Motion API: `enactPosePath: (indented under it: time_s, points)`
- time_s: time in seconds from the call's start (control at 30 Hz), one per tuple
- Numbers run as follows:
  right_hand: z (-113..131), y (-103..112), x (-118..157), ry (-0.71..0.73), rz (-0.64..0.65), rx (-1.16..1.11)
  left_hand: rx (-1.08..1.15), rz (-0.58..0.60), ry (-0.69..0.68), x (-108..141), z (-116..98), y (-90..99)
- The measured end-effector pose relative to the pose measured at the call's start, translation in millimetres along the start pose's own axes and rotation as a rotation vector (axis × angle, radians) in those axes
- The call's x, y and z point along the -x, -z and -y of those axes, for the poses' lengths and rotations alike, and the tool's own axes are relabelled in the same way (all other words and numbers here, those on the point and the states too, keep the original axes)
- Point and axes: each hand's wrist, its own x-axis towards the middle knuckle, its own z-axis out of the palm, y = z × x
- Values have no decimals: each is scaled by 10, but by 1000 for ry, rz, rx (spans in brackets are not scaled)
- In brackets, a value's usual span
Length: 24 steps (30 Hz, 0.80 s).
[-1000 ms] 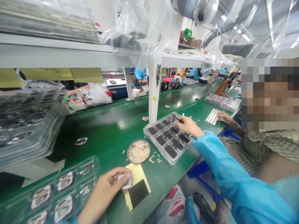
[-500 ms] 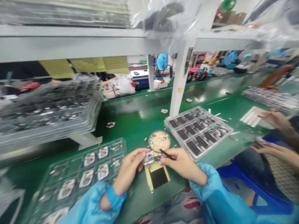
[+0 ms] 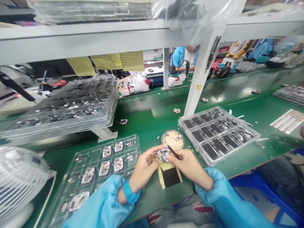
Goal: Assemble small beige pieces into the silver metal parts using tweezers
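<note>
My left hand (image 3: 146,162) is closed on the edge of a small rounded-square device housing (image 3: 162,154), its silvery inner parts facing me. My right hand (image 3: 187,164) pinches dark tweezers (image 3: 175,153), which slant up to the left, while its fingertips touch the housing's right side. Whether the tweezer tips touch anything is unclear. Just behind the hands is a round dish (image 3: 172,139) of small beige pieces. Below them a black pad (image 3: 170,178) edged with yellow tape lies on the green bench.
On the left, a clear tray (image 3: 95,155) holds several similar housings, near a white fan (image 3: 21,183). Stacked trays (image 3: 71,109) stand behind it. At right is a tray of black screens (image 3: 218,136) beside a white post (image 3: 201,74). A printed sheet (image 3: 288,122) lies farther right.
The view has swung left, bringing the fan in. The housing has turned its inner side towards me, and my right fingers have come onto it. A co-worker's hands have mostly left the view at right.
</note>
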Motion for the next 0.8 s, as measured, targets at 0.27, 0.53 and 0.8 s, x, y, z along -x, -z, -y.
enactPosePath:
  time_s: [0.27,0.53,0.8]
  points:
    - [-38,-27,-2,-9,-34,-38,-67,-12,-3,-20,42,15]
    - [-10,-6,-23,2,-12,-23,-379,-98,-68,5,108,15]
    - [42,-14,-43,13,-40,39,-486,-135,-86,9,138,29]
